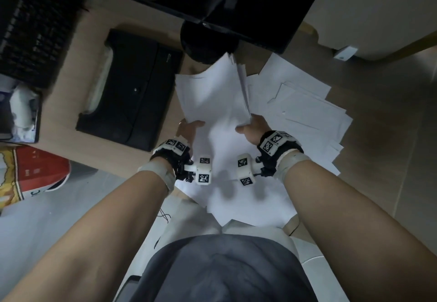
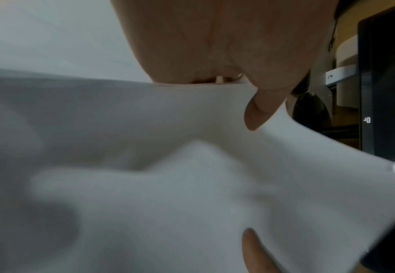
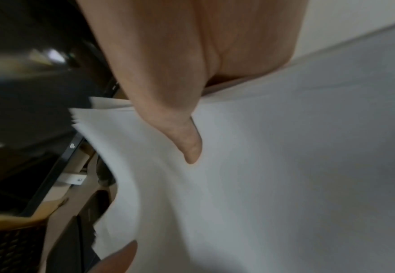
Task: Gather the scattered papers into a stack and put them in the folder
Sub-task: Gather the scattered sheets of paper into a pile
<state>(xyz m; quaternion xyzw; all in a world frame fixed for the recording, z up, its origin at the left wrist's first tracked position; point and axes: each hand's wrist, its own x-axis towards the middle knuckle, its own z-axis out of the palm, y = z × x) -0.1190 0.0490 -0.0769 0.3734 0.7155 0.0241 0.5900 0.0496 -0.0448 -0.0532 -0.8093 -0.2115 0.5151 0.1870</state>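
Observation:
A bundle of white sheets (image 1: 212, 91) stands tilted above the desk, its far end fanned out near the monitor base. My left hand (image 1: 189, 126) grips its near left corner, thumb on top, as the left wrist view shows with the thumb (image 2: 259, 109) pressed on the paper (image 2: 192, 147). My right hand (image 1: 251, 128) grips the near right corner; its thumb (image 3: 187, 140) lies on the sheets (image 3: 273, 166). More loose papers (image 1: 302, 112) lie spread on the desk to the right and under my wrists. The black folder (image 1: 132, 89) lies shut to the left.
A black monitor (image 1: 224, 1) and its round base (image 1: 203, 41) stand just beyond the bundle. A dark keyboard (image 1: 35, 23) sits at far left. A red and white bag (image 1: 33, 171) is on the floor at the lower left. The desk's front edge runs under my forearms.

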